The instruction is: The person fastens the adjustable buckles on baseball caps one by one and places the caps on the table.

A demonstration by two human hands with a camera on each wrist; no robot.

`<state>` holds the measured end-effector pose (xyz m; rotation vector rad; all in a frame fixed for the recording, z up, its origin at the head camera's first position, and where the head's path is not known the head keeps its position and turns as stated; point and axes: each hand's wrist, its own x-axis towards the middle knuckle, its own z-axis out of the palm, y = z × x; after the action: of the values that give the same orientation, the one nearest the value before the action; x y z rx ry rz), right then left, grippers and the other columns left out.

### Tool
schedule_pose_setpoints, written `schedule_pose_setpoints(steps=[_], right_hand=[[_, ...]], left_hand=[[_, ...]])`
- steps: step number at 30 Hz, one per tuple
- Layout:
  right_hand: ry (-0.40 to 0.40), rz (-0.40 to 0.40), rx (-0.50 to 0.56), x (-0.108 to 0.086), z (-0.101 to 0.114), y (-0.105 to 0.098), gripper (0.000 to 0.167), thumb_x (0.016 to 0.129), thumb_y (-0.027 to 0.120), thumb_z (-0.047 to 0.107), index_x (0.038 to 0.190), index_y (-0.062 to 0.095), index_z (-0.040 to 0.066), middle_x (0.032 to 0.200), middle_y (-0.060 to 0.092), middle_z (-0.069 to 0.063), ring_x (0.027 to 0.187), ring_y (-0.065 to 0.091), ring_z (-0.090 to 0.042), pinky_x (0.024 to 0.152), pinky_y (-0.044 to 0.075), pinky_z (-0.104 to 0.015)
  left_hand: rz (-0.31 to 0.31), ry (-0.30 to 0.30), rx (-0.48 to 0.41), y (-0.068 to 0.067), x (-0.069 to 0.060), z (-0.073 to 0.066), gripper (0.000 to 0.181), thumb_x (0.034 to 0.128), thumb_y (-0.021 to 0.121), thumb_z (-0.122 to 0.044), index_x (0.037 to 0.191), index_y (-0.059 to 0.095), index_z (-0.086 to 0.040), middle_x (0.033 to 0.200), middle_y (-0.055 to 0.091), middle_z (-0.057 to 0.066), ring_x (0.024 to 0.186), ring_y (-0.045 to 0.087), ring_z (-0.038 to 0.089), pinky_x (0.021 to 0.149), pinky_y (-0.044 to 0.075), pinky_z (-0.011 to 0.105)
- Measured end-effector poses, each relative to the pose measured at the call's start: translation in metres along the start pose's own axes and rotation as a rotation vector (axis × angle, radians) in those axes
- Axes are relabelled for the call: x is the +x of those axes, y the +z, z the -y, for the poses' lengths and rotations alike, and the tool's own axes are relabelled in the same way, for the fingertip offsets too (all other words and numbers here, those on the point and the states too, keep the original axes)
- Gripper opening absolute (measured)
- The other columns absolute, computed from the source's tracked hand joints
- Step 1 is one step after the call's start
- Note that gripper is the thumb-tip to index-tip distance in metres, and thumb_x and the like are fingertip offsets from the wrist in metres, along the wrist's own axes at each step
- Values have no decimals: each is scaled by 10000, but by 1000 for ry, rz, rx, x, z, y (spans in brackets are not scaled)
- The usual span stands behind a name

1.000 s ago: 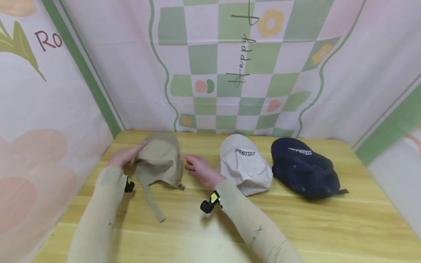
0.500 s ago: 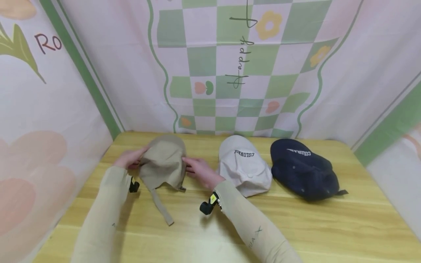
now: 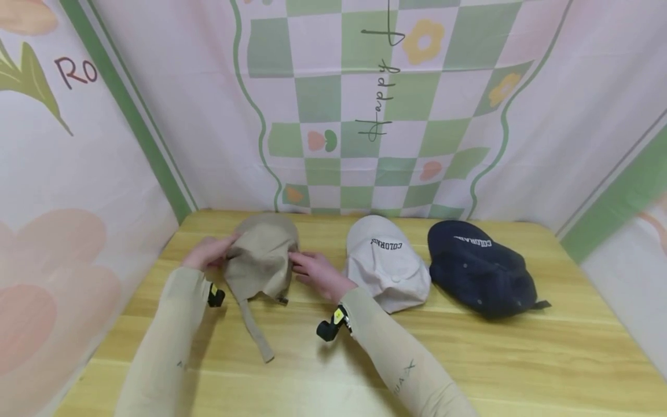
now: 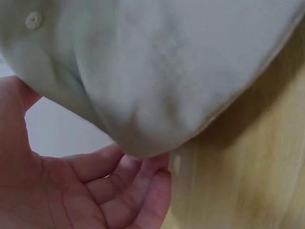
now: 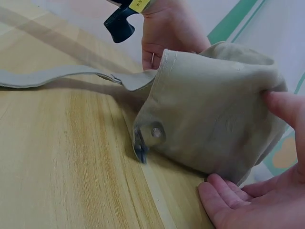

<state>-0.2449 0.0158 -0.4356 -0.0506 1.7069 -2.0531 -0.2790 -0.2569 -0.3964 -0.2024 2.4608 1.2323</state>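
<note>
A beige baseball cap [image 3: 263,249] sits at the left of the table, its brim toward the back wall and its loose strap [image 3: 256,333] trailing forward. My left hand [image 3: 208,252] holds the cap's left side; in the left wrist view its fingers [image 4: 138,186] reach under the lower edge, with the thumb higher up. Opposite it, my right hand [image 3: 322,274] holds the right side. The right wrist view shows that thumb [image 5: 286,106] pressing into the fabric and the fingers [image 5: 224,193] at the bottom edge. A buckle [image 5: 140,145] hangs at the cap's back opening.
A white cap [image 3: 385,266] with dark lettering lies right of my right hand, close to the forearm. Beside it is a navy cap [image 3: 482,275]. All rest on a wooden table [image 3: 292,382], with patterned cloth walls [image 3: 208,116] behind and at the sides.
The beige cap and my left hand have shifted right. My right hand, apart from the cap a second ago, now touches its right side. The strap end has swung right.
</note>
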Motion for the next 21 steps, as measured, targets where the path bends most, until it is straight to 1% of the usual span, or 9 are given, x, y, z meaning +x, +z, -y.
schedule_pose_setpoints(steps=[2,4,6,7,8,10,14,19,21], right_hand=[[-9,0,10,0,-2,-1,582,1060,536,204,1463,347,-171,1448,472,-295,1351,461,-403,1119,392,-457],[-13,8,28,0,-2,-2,573,1060,532,203,1454,356,-174,1438,478,-293,1343,468,-398,1119,392,-453],[-16,20,44,-1,-2,-3,563,1058,536,208,1442,375,-170,1416,495,-281,1327,479,-390,1121,390,-450],[-16,26,51,-1,-2,-4,554,1057,538,213,1433,390,-166,1398,510,-270,1316,488,-384,1121,391,-449],[-16,31,57,-1,-2,-4,543,1055,541,216,1425,409,-158,1375,528,-251,1306,494,-378,1120,392,-448],[-13,38,69,-2,-2,-5,520,1054,545,227,1408,443,-140,1324,561,-212,1287,503,-374,1116,396,-450],[-3,28,84,-2,-1,-6,508,1052,553,226,1400,448,-128,1249,567,-160,1269,498,-374,1097,414,-461],[18,12,87,-3,0,-6,577,1047,564,256,1442,383,-123,1319,527,-217,1268,505,-378,1084,429,-464],[18,18,83,-4,0,-6,582,1049,560,272,1445,380,-116,1337,521,-235,1268,509,-390,1084,430,-467]], left_hand=[[-8,26,-17,2,-1,-2,611,1019,487,-583,754,541,-34,679,513,41,638,482,167,630,468,302],[-11,53,-31,4,-2,-4,667,1027,479,-569,1137,611,75,991,635,201,837,599,260,735,536,344],[-9,87,-33,6,-2,-6,782,1041,453,-558,1502,381,69,1385,487,323,1121,568,383,890,538,440],[-10,100,-36,7,-3,-8,809,1048,444,-551,1578,258,32,1526,341,331,1248,493,431,964,505,491],[-8,113,-39,7,-3,-9,816,1054,433,-547,1598,196,13,1592,234,322,1333,417,458,1013,470,531],[-9,128,-53,8,-3,-10,803,1058,426,-541,1619,153,-35,1621,171,305,1392,339,484,1062,408,587],[-23,139,-60,9,-6,-15,829,1049,432,-568,1631,116,-70,1640,139,280,1434,271,487,1111,324,623],[-65,154,-57,10,-9,-22,874,1026,452,-610,1633,111,-82,1655,105,252,1483,158,472,1173,182,620],[-81,160,-51,10,-10,-25,887,1016,454,-631,1635,116,-92,1655,109,250,1482,160,474,1168,185,631]])
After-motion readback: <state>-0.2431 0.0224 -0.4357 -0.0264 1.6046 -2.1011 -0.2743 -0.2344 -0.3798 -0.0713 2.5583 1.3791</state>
